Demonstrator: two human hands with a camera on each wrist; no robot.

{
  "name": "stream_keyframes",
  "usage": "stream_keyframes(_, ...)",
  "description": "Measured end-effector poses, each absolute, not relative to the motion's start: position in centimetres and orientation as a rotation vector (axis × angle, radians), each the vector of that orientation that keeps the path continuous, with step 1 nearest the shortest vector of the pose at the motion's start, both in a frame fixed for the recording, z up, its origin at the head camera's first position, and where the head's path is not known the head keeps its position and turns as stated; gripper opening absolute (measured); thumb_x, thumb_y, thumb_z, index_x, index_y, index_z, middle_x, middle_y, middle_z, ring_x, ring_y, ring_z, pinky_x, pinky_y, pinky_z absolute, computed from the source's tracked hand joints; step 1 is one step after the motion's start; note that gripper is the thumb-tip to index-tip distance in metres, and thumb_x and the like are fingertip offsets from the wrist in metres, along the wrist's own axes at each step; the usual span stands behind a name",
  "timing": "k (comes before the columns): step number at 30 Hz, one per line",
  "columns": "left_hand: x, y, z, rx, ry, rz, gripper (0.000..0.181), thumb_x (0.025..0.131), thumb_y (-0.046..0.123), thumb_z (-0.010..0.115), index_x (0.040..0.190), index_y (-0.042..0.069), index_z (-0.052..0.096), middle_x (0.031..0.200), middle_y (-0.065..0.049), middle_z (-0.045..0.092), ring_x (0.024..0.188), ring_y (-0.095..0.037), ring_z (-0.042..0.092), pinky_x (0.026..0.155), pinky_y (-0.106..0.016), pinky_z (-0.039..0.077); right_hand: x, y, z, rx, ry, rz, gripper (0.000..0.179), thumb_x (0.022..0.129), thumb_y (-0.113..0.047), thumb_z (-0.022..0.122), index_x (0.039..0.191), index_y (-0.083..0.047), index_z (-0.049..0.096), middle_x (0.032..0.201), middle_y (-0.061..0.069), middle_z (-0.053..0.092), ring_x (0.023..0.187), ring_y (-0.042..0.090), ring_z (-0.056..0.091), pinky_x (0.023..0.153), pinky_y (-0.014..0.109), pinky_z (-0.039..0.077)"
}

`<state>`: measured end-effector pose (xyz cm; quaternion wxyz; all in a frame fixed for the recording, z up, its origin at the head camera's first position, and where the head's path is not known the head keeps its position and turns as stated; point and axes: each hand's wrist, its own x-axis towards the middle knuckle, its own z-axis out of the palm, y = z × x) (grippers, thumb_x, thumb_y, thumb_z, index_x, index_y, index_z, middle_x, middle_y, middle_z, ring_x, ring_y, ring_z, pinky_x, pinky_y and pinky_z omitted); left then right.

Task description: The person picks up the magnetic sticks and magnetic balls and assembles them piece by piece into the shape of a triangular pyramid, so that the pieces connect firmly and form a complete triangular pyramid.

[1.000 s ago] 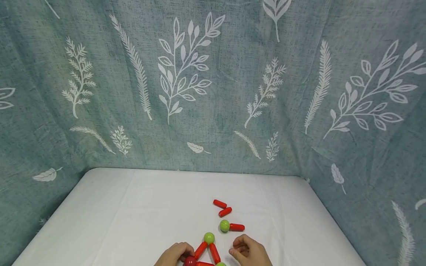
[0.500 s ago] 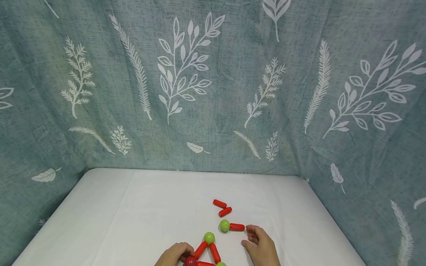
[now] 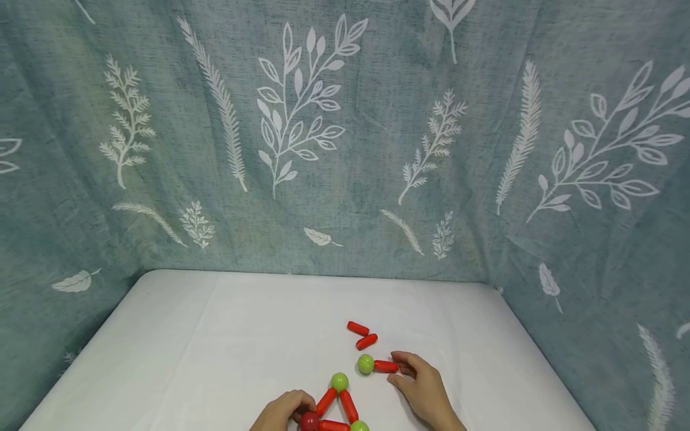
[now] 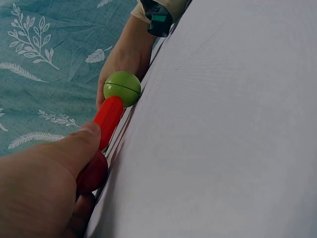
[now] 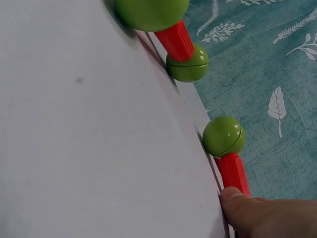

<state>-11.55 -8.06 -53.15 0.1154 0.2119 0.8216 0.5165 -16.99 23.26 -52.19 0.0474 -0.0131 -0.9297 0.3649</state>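
Near the front edge in the head view, red rods [image 3: 349, 406] and balls form a flat triangle. Its corners are a red ball [image 3: 309, 421], a green ball [image 3: 339, 381] and another green ball [image 3: 359, 426], partly cut off. My left hand [image 3: 283, 410] holds the red-ball corner, its thumb lying against the adjoining red rod [image 4: 109, 119] in the left wrist view. Farther right, my right hand [image 3: 426, 389] has thumb and fingers at the free end of a separate red rod [image 3: 385, 366], whose other end meets a green ball [image 3: 365, 363].
Two loose red rods [image 3: 358, 328] lie behind the separate rod and ball, close to each other. A white cloth covers the table [image 3: 259, 323]. Green patterned fabric [image 3: 334, 179] hangs behind it and along both sides.
My right hand has moved right and away from me, from beside the triangle to the free end of the separate red rod. The left hand stays at the red ball.
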Motion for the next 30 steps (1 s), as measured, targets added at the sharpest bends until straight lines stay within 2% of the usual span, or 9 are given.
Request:
stream_keyframes(7,-11.44,-7.8,-53.17,0.625,2.416,1.528,0.03,0.08,0.019,0.081,0.105,0.014,0.065,0.095,0.009,0.064,0.081,0.007,0.055,0.073,-0.018,0.049,-17.14,23.5,-52.42,-0.001,-2.802,1.142,0.025,0.087,-0.014,0.081,0.11,-0.021,0.074,0.108,-0.006,0.072,0.095,0.007,0.065,0.083,0.026,0.056)
stream_keyframes(12,-11.49,-7.8,-53.05,0.623,2.43,1.52,0.031,0.08,0.02,0.082,0.105,0.014,0.065,0.095,0.009,0.064,0.081,0.007,0.055,0.073,-0.018,0.049,-17.43,23.56,-52.56,-0.004,-2.729,1.275,0.024,0.088,-0.011,0.079,0.111,-0.017,0.073,0.108,-0.002,0.073,0.098,0.01,0.068,0.082,0.02,0.057)
stream_keyframes(22,-11.5,-7.83,-53.06,0.596,2.435,1.516,0.032,0.079,0.021,0.083,0.105,0.015,0.065,0.095,0.011,0.064,0.081,0.006,0.055,0.073,-0.017,0.049,-17.46,23.72,-52.23,-0.029,-2.709,1.242,0.021,0.09,-0.02,0.078,0.111,-0.019,0.077,0.105,-0.002,0.078,0.096,0.009,0.07,0.08,0.018,0.055)
stream_keyframes(30,-11.64,-7.98,-53.16,0.604,2.417,1.522,0.032,0.079,0.02,0.082,0.105,0.016,0.064,0.095,0.009,0.064,0.08,0.006,0.055,0.074,-0.017,0.049,-17.36,23.66,-52.1,-0.05,-2.711,1.25,0.022,0.089,-0.019,0.079,0.111,-0.018,0.078,0.108,0.0,0.078,0.099,0.012,0.07,0.08,0.017,0.055)
